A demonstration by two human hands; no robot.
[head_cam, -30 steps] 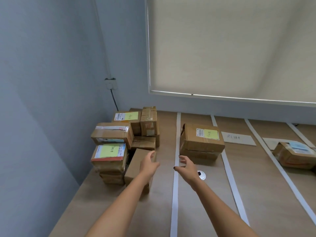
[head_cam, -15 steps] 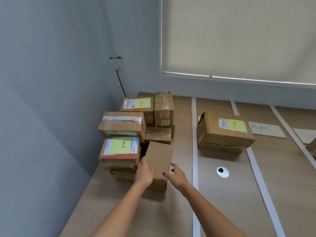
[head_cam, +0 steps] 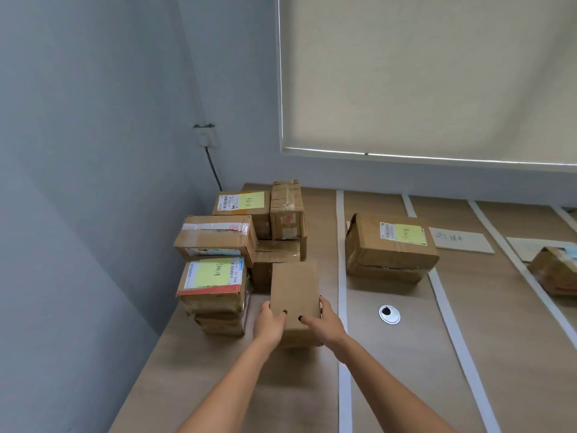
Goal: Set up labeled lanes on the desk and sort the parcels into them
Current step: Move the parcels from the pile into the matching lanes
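Note:
A plain brown parcel [head_cam: 295, 289] with no label on top stands at the near right of a pile of parcels [head_cam: 218, 245] in the desk's left corner. My left hand [head_cam: 271, 323] grips its near left edge, thumb on top. My right hand [head_cam: 323, 321] grips its near right edge, thumb on top too. White tape strips [head_cam: 341, 276] mark lanes across the wooden desk [head_cam: 406, 354]. A larger parcel with a yellow note [head_cam: 390, 245] lies in the first lane. A paper lane label [head_cam: 460, 240] lies in the lane to the right of it.
Another parcel [head_cam: 554, 271] sits at the right edge in a farther lane. A round cable grommet [head_cam: 389, 314] is set in the desk near the right hand. Walls close the left and back; a cable [head_cam: 214, 165] drops from a socket behind the pile.
Both hands reached forward from above the desk and closed on the plain parcel's near edges. The view shifted left and down toward the pile.

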